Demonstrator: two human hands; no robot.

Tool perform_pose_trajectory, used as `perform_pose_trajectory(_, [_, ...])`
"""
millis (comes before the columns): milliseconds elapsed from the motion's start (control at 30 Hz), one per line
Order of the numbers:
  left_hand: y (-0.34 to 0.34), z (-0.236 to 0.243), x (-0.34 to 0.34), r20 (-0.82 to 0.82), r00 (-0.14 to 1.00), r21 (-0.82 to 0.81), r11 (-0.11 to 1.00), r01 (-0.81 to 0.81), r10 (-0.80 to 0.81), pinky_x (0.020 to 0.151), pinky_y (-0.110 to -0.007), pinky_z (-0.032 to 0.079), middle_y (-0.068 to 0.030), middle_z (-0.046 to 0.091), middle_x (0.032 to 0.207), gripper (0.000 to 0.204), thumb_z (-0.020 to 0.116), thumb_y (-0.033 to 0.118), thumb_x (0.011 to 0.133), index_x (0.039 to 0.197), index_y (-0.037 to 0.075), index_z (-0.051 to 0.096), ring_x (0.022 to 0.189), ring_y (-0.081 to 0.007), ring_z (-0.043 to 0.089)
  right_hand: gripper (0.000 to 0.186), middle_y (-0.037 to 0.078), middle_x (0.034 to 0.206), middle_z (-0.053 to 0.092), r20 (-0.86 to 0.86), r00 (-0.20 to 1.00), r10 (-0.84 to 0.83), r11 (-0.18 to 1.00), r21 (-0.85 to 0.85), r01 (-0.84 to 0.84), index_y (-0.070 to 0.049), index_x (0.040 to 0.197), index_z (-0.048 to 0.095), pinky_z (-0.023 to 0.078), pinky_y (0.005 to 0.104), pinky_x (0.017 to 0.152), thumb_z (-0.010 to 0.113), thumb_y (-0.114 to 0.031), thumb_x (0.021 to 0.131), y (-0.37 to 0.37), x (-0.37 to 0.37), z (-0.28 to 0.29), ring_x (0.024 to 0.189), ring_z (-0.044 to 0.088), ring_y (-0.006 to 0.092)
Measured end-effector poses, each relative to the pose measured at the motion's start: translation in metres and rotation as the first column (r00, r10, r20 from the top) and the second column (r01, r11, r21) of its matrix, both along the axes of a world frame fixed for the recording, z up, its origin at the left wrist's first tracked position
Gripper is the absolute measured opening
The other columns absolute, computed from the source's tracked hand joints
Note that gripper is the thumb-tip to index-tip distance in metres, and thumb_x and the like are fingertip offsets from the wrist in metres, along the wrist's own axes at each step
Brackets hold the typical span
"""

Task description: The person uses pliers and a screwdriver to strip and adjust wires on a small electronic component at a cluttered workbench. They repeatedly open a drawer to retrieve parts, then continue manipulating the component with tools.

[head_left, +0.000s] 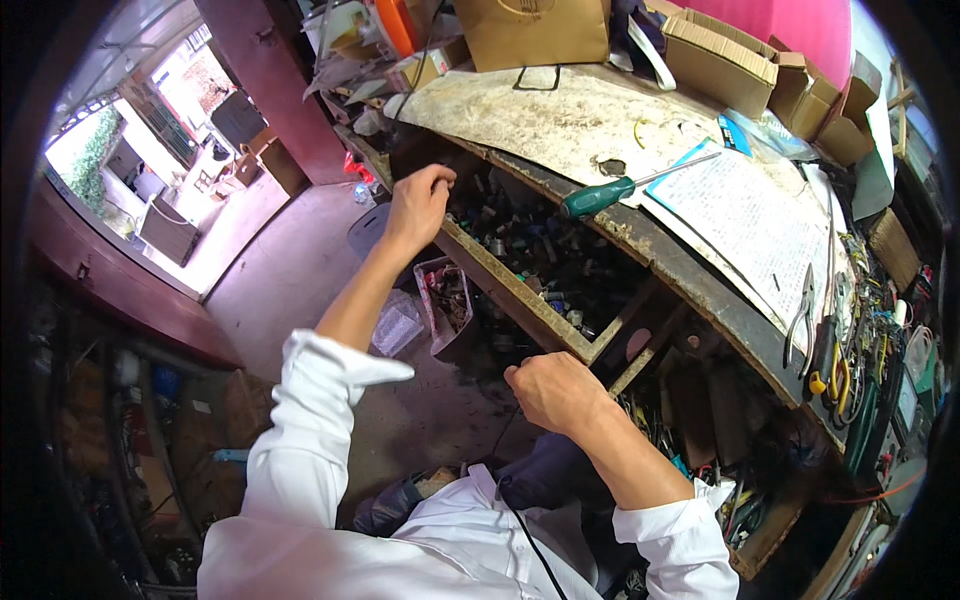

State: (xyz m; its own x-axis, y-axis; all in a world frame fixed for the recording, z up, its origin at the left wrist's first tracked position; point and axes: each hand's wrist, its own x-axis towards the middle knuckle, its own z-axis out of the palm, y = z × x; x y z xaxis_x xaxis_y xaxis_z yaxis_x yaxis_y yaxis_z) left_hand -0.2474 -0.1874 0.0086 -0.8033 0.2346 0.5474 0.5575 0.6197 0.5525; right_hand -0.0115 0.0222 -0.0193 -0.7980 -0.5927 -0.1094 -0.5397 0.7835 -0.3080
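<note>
A wooden drawer (515,290) stands pulled out from under the workbench, filled with many small dark and metallic parts. My left hand (418,208) is at the drawer's far left end, its fingers curled in. Whether it grips the drawer's edge is hidden. Close to the drawer's near right corner, my right hand (562,392) is closed in a fist with its back up. Its fingertips are turned out of sight, so anything in them cannot be made out. A green-handled screwdriver (600,197) lies on the bench edge above the drawer.
On the worn workbench (520,110) lie a written sheet (745,220), pliers (800,315) and many tools at the right. Cardboard boxes (720,60) stand at the back. Below the drawer, a small bin (445,305) sits on the floor. An open doorway (200,150) is at left.
</note>
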Motion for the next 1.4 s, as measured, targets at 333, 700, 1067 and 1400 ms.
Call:
perform_pose_trajectory(333, [0.048, -0.01, -0.062, 0.26, 0.903, -0.782, 0.624, -0.011, 0.342, 0.089, -0.048, 0.057, -0.0307, 0.071, 0.102, 0.027, 0.06, 0.007, 0.081, 0.098, -0.006, 0.075, 0.103, -0.0454, 0.069, 0.018, 0.018, 0.086, 0.071, 0.054, 0.999, -0.011, 0.999, -0.03, 0.013, 0.001, 0.097, 0.069, 0.058, 0.0474, 0.074, 0.054, -0.01, 0.095, 0.002, -0.002, 0.0, 0.084, 0.07, 0.0398])
perform_pose_trajectory(700, [0.014, -0.025, -0.088, 0.227, 0.948, -0.523, 0.849, -0.074, 0.222, 0.086, -0.046, 0.056, -0.0277, 0.071, 0.105, 0.023, 0.069, 0.011, 0.077, 0.095, -0.004, 0.073, 0.101, -0.0447, 0.068, 0.02, 0.019, 0.089, 0.071, 0.053, 0.999, -0.005, 0.998, -0.07, 0.009, 0.001, 0.102, 0.069, 0.058, 0.0477, 0.075, 0.054, -0.009, 0.093, 0.0, -0.002, 0.0, 0.085, 0.07, 0.04])
perform_pose_trajectory(1067, [0.018, -0.011, -0.078, 0.56, 0.822, 0.015, 0.994, 0.108, -0.098, 0.069, -0.036, 0.052, -0.0024, 0.071, 0.08, 0.018, 0.077, 0.0, 0.074, 0.088, -0.004, 0.065, 0.077, -0.015, 0.064, 0.011, 0.022, 0.088, 0.073, 0.062, 0.996, -0.071, 0.989, -0.122, 0.078, 0.001, 0.088, 0.069, 0.059, 0.0469, 0.079, 0.062, -0.004, 0.082, 0.001, -0.002, 0.005, 0.09, 0.072, 0.0402])
perform_pose_trajectory(1400, [0.004, 0.001, -0.077, 0.351, 0.922, -0.772, 0.609, 0.184, 0.166, 0.086, -0.049, 0.056, -0.0298, 0.07, 0.104, 0.029, 0.072, 0.014, 0.082, 0.106, -0.002, 0.072, 0.101, -0.0441, 0.068, 0.02, 0.019, 0.093, 0.071, 0.106, 0.992, -0.069, 0.992, -0.102, 0.08, 0.002, 0.105, 0.068, 0.059, 0.0473, 0.075, 0.055, -0.007, 0.093, 0.002, -0.002, -0.003, 0.086, 0.071, 0.04])
